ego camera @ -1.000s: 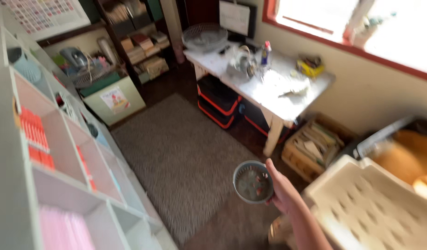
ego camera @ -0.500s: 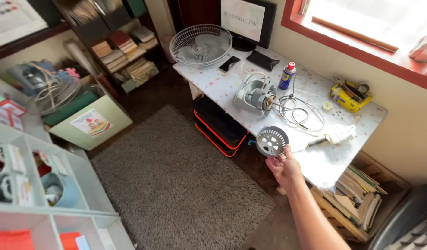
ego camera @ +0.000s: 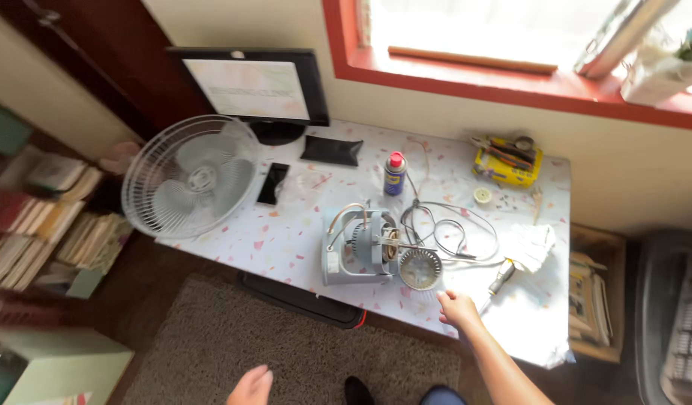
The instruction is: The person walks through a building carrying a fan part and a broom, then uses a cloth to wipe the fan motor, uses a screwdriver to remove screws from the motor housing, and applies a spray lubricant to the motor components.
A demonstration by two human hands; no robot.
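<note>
**Right hand at the round grille cap, low centre of the table**

I'm looking down on the speckled white table (ego camera: 286, 240), which fills the middle of the frame. My right hand (ego camera: 457, 307) sits at lower centre-right, fingers curled loosely down on the tabletop, gripping nothing that I can see. Just above and left of it lies the small round vented cap (ego camera: 420, 268), close to the knuckles but apart from them. That cap leans against the grey fan motor housing (ego camera: 359, 246) at frame centre, with a loop of grey cable (ego camera: 451, 232) trailing to the right.

My left hand (ego camera: 250, 387) peeks in at the bottom edge, over the brown rug (ego camera: 286, 352), fingers together, nothing in it.

Upper left, the white fan guard with blades (ego camera: 192, 176) rests on the table corner. Behind it stands a monitor (ego camera: 248, 86). A blue spray can with red top (ego camera: 395, 172) stands above the motor; a yellow tool box (ego camera: 507, 161) is at upper right, a white rag (ego camera: 532, 246) right of the cable.
</note>
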